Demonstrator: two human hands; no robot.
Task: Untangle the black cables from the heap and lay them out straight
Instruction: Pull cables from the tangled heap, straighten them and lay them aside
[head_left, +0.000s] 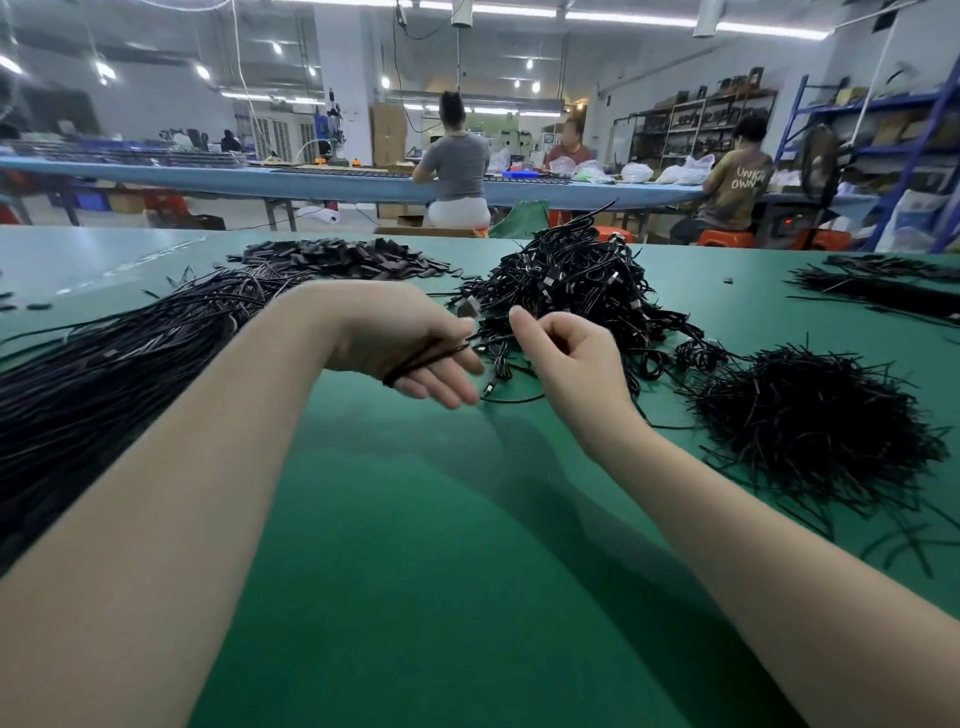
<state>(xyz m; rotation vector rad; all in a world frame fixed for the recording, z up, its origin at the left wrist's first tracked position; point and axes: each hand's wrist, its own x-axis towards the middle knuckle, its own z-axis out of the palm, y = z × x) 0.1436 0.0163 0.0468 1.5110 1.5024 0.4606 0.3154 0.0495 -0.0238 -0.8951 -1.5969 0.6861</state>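
Head view, looking down across a green counter (441, 545) in a busy workshop: a worker's two bare hands meet at the near edge of a tangled heap of black cables (571, 280). The left hand (410, 348) has its fingers mostly extended, with a few cable strands (431, 358) running across the palm, pinned there by what appears to be the thumb. The right hand (561, 353) is curled, forefinger and thumb pinching a cable that leads back into the heap.

Progress looks well under way but far from finished. A long, thick bundle of straightened cables (130, 343) already lies along the counter's left side, its strands roughly parallel, and a second straight bundle (883, 286) rests at the far right. Yet the central heap stands tall and knotted, connectors poking out of it, so a good share of the sorting seems to remain.

Just right of the hands sits a bristly mound of short black strips (810, 421), perhaps discarded ties, and a flat pile of small dark pieces (343, 257) lies beyond the left bundle. Other workers sit at a long blue bench (311, 182) behind.
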